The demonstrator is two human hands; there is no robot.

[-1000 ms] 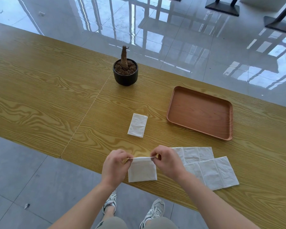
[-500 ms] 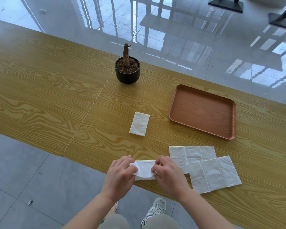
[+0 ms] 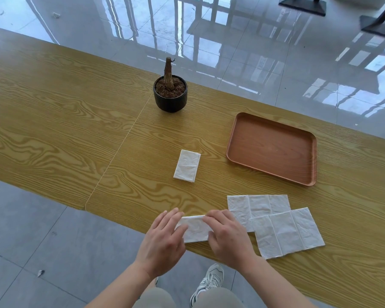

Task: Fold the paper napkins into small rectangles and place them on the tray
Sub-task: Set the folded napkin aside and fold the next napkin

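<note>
1. A second ago you held this napkin up by its top edge, pinched between both hands; it is now doubled over and lying flat at the near edge of the wooden table (image 3: 53, 121), at the lower centre of the frame.
2. Your left hand (image 3: 162, 238) lies open, palm down, with its fingers spread over the left end of the napkin being folded (image 3: 196, 228). It presses rather than grips.
3. Your right hand (image 3: 227, 237) is likewise flat and unclenched on the right end, so only the middle strip of paper shows between your hands.
4. I judge this to be the creasing step: the fold is made and you are flattening it.
5. One finished folded rectangle (image 3: 187, 165) waits in mid-frame, left of the brown tray (image 3: 307, 181) and apart from it.
6. The tray, right of centre, holds nothing, so no napkin has been delivered.
7. Two unfolded napkins lie overlapping at the lower right: the farther sheet (image 3: 258, 205) partly under the nearer sheet (image 3: 287, 232), just beside your right hand.
8. The potted stump (image 3: 170, 92) stands clear, upper centre.
</note>
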